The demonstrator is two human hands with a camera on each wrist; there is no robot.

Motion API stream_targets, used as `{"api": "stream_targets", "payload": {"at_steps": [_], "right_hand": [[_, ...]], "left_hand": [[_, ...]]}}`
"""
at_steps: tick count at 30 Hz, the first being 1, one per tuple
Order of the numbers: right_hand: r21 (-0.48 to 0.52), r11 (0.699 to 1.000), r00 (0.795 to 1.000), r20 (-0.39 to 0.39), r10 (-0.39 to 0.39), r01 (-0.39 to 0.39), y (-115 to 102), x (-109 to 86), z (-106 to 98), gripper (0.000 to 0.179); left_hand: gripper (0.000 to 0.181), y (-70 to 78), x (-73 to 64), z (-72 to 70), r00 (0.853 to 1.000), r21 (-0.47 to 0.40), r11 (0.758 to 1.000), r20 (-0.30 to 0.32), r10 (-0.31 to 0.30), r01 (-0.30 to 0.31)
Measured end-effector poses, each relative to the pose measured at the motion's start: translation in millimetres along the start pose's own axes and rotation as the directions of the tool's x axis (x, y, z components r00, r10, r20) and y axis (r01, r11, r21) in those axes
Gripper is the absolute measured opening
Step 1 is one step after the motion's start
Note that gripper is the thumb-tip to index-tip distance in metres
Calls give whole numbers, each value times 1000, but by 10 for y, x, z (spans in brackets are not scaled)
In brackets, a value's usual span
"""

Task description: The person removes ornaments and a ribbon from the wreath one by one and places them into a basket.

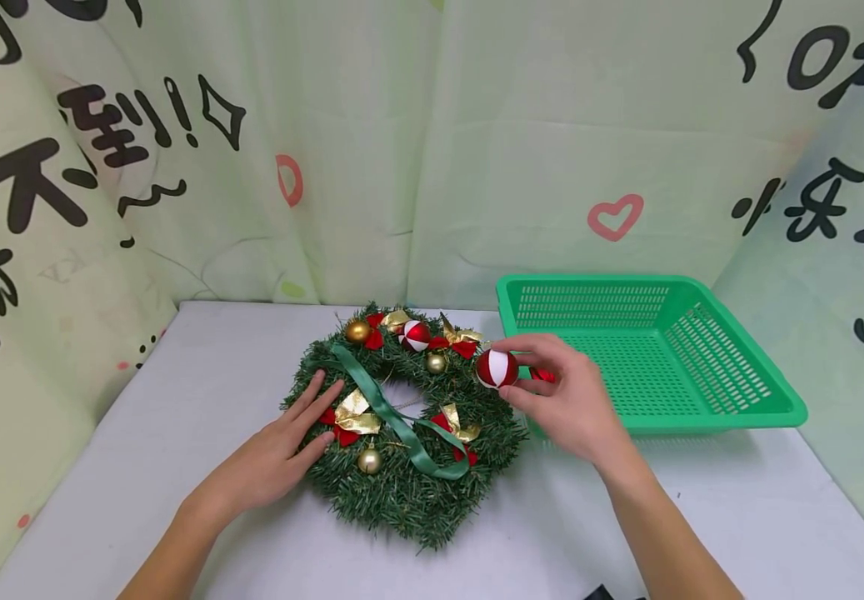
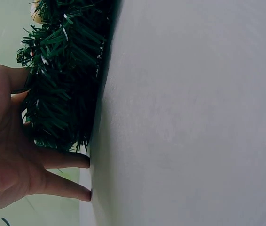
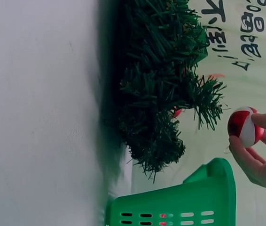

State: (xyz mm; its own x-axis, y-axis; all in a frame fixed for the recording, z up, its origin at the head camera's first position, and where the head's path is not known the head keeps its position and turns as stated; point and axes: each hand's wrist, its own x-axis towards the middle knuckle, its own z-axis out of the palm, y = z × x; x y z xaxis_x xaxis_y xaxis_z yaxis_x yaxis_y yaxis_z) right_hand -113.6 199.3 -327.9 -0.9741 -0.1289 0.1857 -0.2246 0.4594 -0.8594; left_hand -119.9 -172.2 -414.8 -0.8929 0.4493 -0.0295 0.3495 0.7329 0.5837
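Observation:
A green Christmas wreath (image 1: 417, 504) lies on the table, decorated with gold-and-red bows, gold balls and a red-and-white ball (image 1: 415, 335). A loose green ribbon (image 1: 394, 417) trails across its middle. My left hand (image 1: 274, 458) rests on the wreath's left side, fingers spread and nearly straight. In the left wrist view, two fingertips reach down to the tabletop beside the needles (image 2: 62, 89). With thumb and fingers, my right hand (image 1: 570, 400) pinches another red-and-white ball ornament (image 1: 496, 368) over the wreath's upper right edge. The right wrist view shows this ball (image 3: 246, 126) raised above the greenery.
Right of the wreath stands a green plastic basket (image 1: 746, 417), its near left corner under my right hand. Something red (image 1: 542, 375) shows in it behind my fingers. A printed curtain (image 1: 432, 167) closes off the back and sides. A dark object (image 1: 600, 593) shows at the front edge.

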Motion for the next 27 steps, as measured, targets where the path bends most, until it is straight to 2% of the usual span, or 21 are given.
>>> {"api": "stream_targets", "payload": {"at_steps": [17, 27], "right_hand": [[-25, 999, 998, -57, 26, -27, 69, 55, -192, 47], [-90, 993, 994, -81, 68, -76, 157, 99, -268, 46]], "left_hand": [[66, 14, -2, -4, 1000, -6, 1000, -3, 7, -7], [66, -3, -1, 1, 1000, -4, 1000, -3, 11, -11]]}}
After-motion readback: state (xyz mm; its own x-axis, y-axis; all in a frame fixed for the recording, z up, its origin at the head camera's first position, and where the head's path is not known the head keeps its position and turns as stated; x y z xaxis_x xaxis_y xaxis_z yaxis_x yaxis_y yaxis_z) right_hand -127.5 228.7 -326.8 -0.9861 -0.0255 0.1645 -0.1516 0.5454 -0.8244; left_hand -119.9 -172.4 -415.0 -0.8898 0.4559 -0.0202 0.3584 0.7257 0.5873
